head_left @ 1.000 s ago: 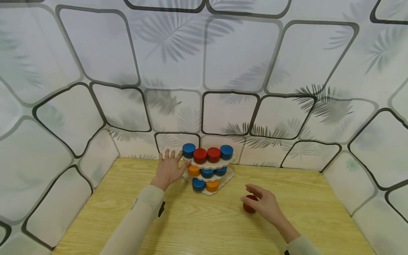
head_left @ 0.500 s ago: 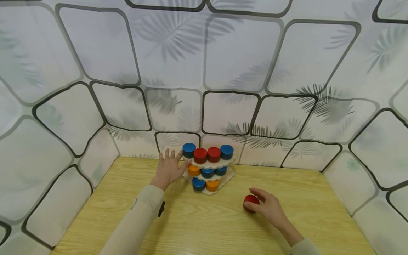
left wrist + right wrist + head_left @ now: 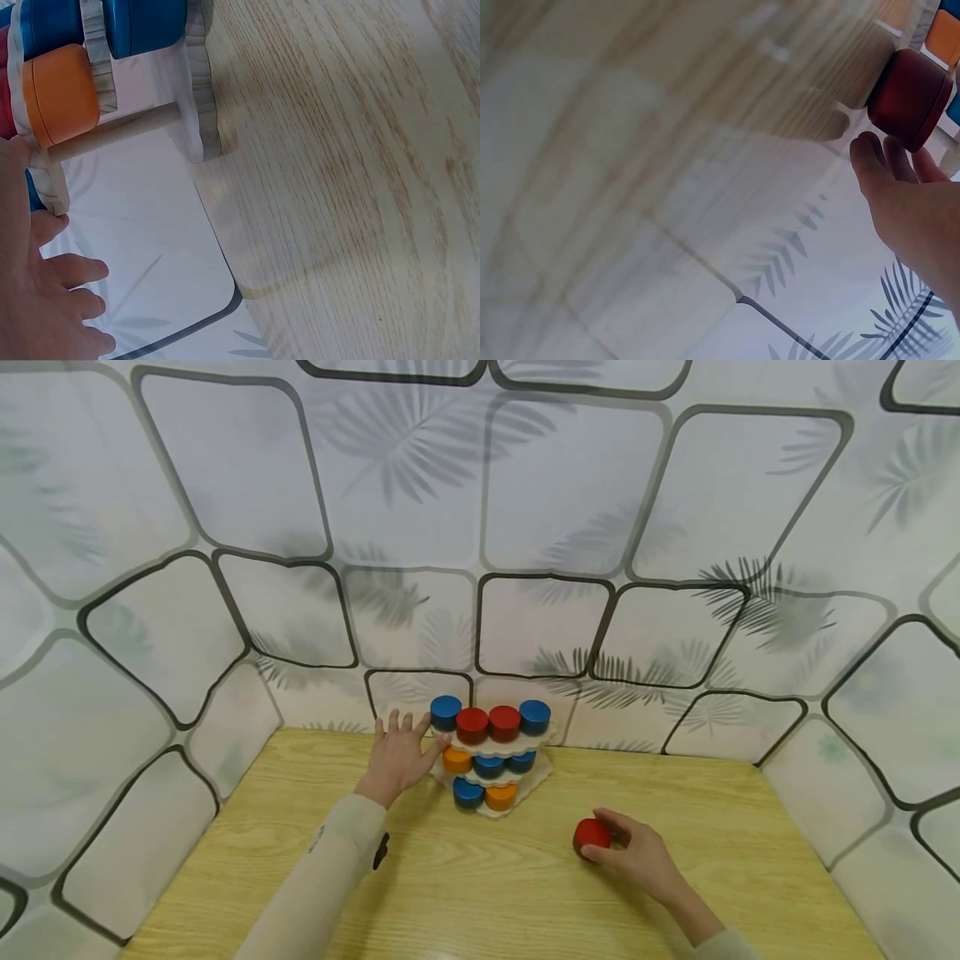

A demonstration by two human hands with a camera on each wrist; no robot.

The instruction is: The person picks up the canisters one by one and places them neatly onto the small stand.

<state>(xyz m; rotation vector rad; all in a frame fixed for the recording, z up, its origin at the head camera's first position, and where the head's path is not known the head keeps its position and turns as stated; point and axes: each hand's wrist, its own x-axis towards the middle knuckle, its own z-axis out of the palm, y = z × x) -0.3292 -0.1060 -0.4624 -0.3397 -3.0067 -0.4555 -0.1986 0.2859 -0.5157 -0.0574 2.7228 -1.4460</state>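
A three-tier wooden stand (image 3: pixel 528 781) with wavy edges rises near the back wall. Red, blue and orange cylinders stand on its tiers, with a red cylinder (image 3: pixel 472 726) and a blue cylinder (image 3: pixel 446 713) on top. My left hand (image 3: pixel 397 762), fingers spread, touches the left end of the top tier; the left wrist view has its thumb and forefinger at that tier's edge (image 3: pixel 51 180). To the right, a loose red cylinder (image 3: pixel 592 837) rests on the table. My right hand (image 3: pixel 637 857) is beside it, thumb and fingers apart around its right side; contact is unclear.
The wood-grain table (image 3: pixel 450 893) extends on both sides of the stand. A patterned wall covering (image 3: pixel 420 618) encloses it at the back and sides, close behind the stand.
My right hand has drawn slightly to the right, baring more of the loose red cylinder, which stays almost in place. The left hand and the stand have not visibly moved.
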